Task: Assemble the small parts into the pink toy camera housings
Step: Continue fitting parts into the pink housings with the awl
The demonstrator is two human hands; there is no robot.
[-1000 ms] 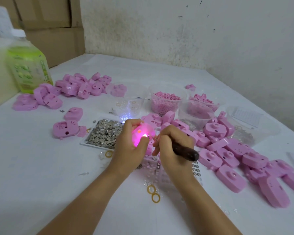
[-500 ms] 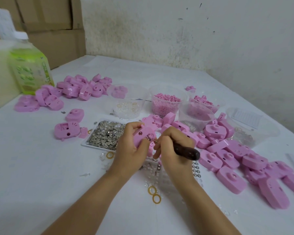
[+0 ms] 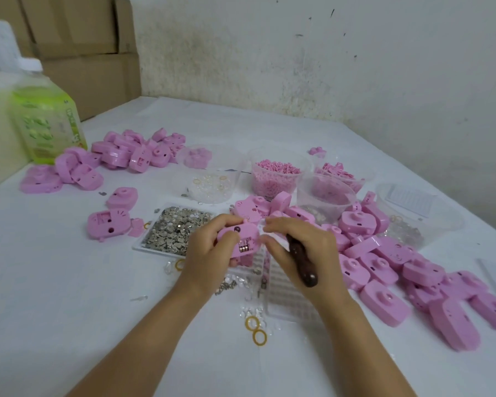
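One pink housing (image 3: 242,239) is held above the middle of the worktop (image 3: 69,282). The left hand (image 3: 209,253) grips it, thumb on top and fingers curled round its edges. The right hand (image 3: 318,253) holds one dark-handled tool (image 3: 302,265) in curled fingers, fingertips just beside the housing. One tray of silver bits (image 3: 178,230) lies just left of it. Two yellow rings (image 3: 255,330) lie toward the near edge, and two loose housings (image 3: 109,224) toward the left edge.

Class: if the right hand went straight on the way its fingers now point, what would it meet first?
Most likely the pink housing held in the left hand. The fingers of the right hand, which grips a dark-handled tool, point left at it and look almost touching it, though depth is unclear.
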